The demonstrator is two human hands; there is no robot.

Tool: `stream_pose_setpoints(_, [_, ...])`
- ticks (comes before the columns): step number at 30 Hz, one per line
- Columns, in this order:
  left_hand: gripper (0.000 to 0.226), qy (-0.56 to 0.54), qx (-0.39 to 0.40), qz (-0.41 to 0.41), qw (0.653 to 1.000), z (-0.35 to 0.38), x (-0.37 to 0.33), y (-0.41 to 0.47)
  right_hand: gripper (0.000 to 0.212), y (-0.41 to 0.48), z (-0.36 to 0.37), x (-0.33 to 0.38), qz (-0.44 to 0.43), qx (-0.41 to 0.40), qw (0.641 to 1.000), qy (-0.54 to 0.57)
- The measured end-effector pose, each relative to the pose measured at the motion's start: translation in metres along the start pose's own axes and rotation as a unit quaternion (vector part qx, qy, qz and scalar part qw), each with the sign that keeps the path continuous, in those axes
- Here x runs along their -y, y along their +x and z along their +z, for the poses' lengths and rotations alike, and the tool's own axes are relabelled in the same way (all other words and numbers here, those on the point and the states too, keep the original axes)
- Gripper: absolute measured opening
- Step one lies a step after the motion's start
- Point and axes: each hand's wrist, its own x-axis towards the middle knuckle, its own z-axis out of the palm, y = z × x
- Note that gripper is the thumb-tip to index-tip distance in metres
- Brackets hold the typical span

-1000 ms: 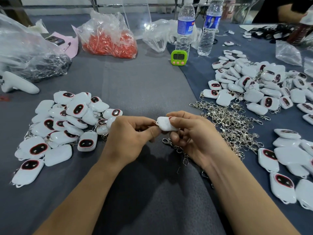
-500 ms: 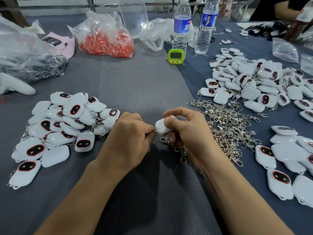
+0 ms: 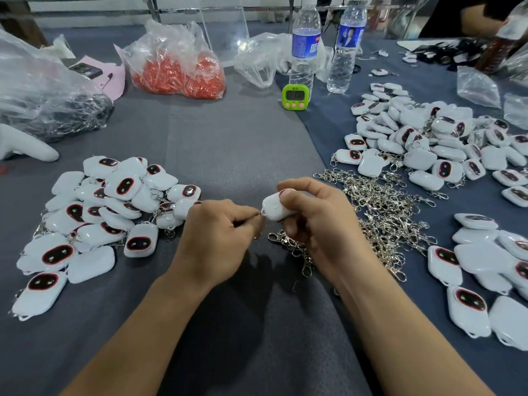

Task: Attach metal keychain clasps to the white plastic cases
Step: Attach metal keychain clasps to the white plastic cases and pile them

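My right hand grips a white plastic case just above the cloth at the centre. My left hand pinches a small metal clasp ring against the case's left corner loop. A loose chain of metal clasps lies below the right hand. A heap of metal clasps spreads to the right. Piles of white cases lie at the left, at the far right and at the near right.
Two water bottles and a green timer stand at the back. A bag of orange parts and a bag of dark metal parts sit at the back left. Another person's arm shows at the top right.
Both hands stay together at the centre; the case has turned a little in my right hand, and my left fingers stay pinched at its corner.
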Motion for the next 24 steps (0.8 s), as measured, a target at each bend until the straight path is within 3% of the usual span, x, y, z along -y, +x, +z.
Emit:
stream_pose_setpoints(2, [0.021,0.201,-0.009,0.105,0.974,0.000,-0.002,-0.002,0.015,-0.004,0.005,-0.007,-0.117,-0.030,0.977,-0.176])
stream_pose_setpoints(4, [0.018,0.258,-0.018,0.155,0.953,0.002,-0.003,-0.004,0.014,-0.005,0.010,-0.013,-0.174,-0.050,0.947,-0.264])
stream_pose_setpoints(5, [0.018,0.248,-0.024,0.147,0.957,0.004,-0.002,-0.004,0.014,-0.005,0.009,-0.013,-0.165,-0.056,0.954,-0.245])
stream_pose_setpoints(7, [0.021,0.158,-0.032,0.070,0.984,0.005,-0.004,-0.004,0.015,0.000,0.006,-0.008,-0.089,-0.061,0.987,-0.120])
stream_pose_setpoints(9, [0.019,-0.032,-0.002,-0.040,0.999,0.006,-0.004,0.000,0.016,0.004,0.004,-0.002,0.010,-0.050,0.999,0.000])
stream_pose_setpoints(11, [0.022,-0.203,0.032,-0.125,0.971,0.006,-0.006,0.004,0.016,0.005,0.003,-0.001,0.067,-0.027,0.995,0.070])
stream_pose_setpoints(14, [0.024,-0.246,0.033,-0.153,0.956,0.004,-0.006,0.006,0.017,0.005,0.002,-0.002,0.075,-0.009,0.994,0.084])
stream_pose_setpoints(15, [0.021,-0.208,0.022,-0.137,0.968,0.003,-0.006,0.004,0.017,0.005,0.003,-0.002,0.054,-0.014,0.996,0.066])
stream_pose_setpoints(17, [0.023,0.004,0.002,-0.039,0.999,0.002,-0.002,0.001,0.017,0.001,0.005,-0.008,-0.049,-0.039,0.996,-0.060])
stream_pose_setpoints(19, [0.020,0.239,0.018,0.070,0.968,0.001,-0.004,0.001,0.016,-0.003,0.010,-0.018,-0.179,-0.067,0.944,-0.269])
stream_pose_setpoints(20, [0.017,0.304,0.028,0.110,0.946,0.002,-0.005,0.001,0.015,-0.005,0.013,-0.023,-0.217,-0.065,0.915,-0.334])
stream_pose_setpoints(22, [0.017,0.344,0.023,0.130,0.930,0.005,-0.005,0.000,0.013,-0.005,0.014,-0.027,-0.221,-0.074,0.901,-0.366])
stream_pose_setpoints(24, [0.019,0.262,-0.009,0.066,0.963,0.006,-0.006,-0.004,0.013,0.002,0.010,-0.024,-0.154,-0.092,0.938,-0.298])
